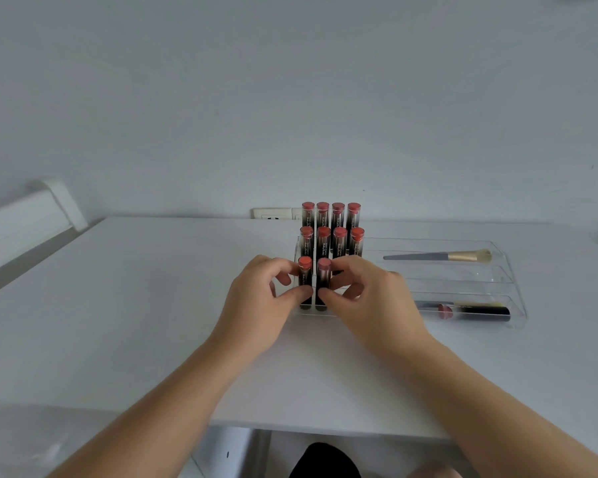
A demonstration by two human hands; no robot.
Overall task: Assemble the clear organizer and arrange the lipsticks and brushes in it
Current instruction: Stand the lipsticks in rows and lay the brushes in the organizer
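Observation:
The clear organizer [497,277] stands on the white table [152,305]. Its left stepped section holds several upright dark lipsticks with red caps in three rows [331,224]. My left hand [259,305] pinches the front-left lipstick [305,270]. My right hand [366,298] pinches the lipstick beside it [324,274]. In the right trays, a gold-ferruled brush [439,256] lies at the back. A lipstick [477,311] and a second brush [439,304] lie in the front tray.
A wall socket [273,213] sits behind the table at the wall. A white chair back [32,215] stands at the left. The table's near edge [290,427] runs just in front of my arms.

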